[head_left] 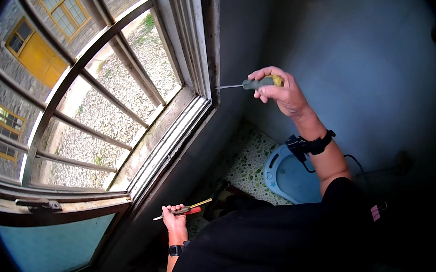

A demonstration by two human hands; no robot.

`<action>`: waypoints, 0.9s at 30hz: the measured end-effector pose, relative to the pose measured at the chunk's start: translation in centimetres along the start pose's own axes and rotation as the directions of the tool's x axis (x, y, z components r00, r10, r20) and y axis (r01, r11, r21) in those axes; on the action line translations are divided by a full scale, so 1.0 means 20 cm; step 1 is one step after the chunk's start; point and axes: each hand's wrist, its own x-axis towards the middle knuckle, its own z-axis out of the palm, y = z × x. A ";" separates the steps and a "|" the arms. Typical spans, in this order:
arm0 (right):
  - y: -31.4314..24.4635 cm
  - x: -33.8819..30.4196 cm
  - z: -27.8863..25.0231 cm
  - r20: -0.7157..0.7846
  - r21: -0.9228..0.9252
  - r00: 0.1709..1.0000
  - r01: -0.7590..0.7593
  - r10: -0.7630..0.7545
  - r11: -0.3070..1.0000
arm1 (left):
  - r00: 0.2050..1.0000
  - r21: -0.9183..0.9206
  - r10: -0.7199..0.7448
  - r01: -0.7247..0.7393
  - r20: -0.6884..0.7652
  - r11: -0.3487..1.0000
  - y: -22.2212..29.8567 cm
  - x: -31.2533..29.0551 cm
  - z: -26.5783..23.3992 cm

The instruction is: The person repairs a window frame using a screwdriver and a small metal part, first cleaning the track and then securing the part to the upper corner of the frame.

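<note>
My right hand (289, 96) is closed around the yellow end of a screwdriver (253, 84) with a grey-green handle. Its thin metal shaft points left, and the tip meets the inner edge of the window frame (212, 48). Lower down, below the sill, my left hand (174, 227) grips a small bundle of slim hand tools (192, 210). One has a red handle, and a metal shaft sticks out to the left; a yellowish rod extends to the right. Their exact kinds are hard to make out.
Metal bars (103, 97) cross the window opening. An opened sash (57, 248) with bluish glass and a handle hangs at lower left. Below my right arm, a blue plastic basin (283, 174) rests on the pebble-patterned floor (253, 159). A bluish wall (366, 55) rises at right.
</note>
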 end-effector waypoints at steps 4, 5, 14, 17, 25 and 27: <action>0.03 0.06 0.14 -0.118 -0.329 0.943 0.258 -0.311 0.908 | 1.000 -0.027 0.019 -0.020 -0.007 0.999 0.03 -0.04 -0.06; 0.05 0.07 0.16 -0.102 -0.447 0.901 0.337 -0.421 0.829 | 0.999 -0.037 0.023 -0.024 -0.024 0.999 0.03 -0.06 -0.07; -0.02 0.21 0.27 -0.333 0.167 0.765 0.623 -0.551 0.764 | 0.996 -0.081 0.060 -0.065 -0.060 0.995 0.07 -0.10 -0.17; -0.09 0.25 0.29 -0.293 0.133 0.642 0.761 -0.709 0.635 | 0.995 -0.095 0.062 -0.069 -0.075 0.993 0.09 -0.10 -0.20; -0.11 0.29 0.40 -0.401 0.028 0.627 0.737 -0.668 0.675 | 0.994 -0.105 0.068 -0.077 -0.083 0.992 0.13 -0.08 -0.21; 0.00 0.31 0.38 -0.352 0.008 0.678 0.691 -0.645 0.723 | 0.993 -0.112 0.058 -0.069 -0.100 0.991 0.13 -0.08 -0.19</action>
